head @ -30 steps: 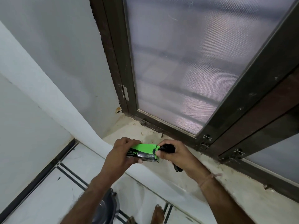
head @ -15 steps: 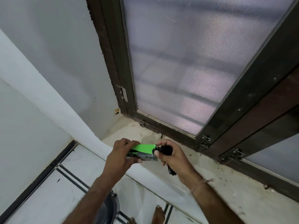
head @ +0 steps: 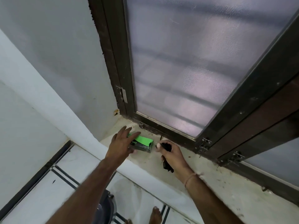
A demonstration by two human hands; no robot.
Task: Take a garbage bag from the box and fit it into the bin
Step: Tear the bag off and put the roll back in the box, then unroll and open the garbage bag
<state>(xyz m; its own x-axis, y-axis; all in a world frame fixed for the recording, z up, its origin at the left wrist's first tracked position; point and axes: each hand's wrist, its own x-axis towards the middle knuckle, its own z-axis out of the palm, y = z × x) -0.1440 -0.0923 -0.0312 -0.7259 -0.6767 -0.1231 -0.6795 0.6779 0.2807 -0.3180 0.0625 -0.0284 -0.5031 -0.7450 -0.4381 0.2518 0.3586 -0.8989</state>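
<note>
Resting flat with fingers spread, the left hand (head: 120,145) steadies the box (head: 142,143) on the sill (head: 210,175) while, at its 3 o'clock, the right hand (head: 171,155) grips the bag (head: 167,166), ready for the bin (head: 106,207)

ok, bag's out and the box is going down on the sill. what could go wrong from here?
1. The box lies near the window sill's front edge under the left hand; a nudge could tip it off.
2. The garbage bag is bunched in the right hand; opening it may be fiddly.
3. The bin is barely in view below.
</note>
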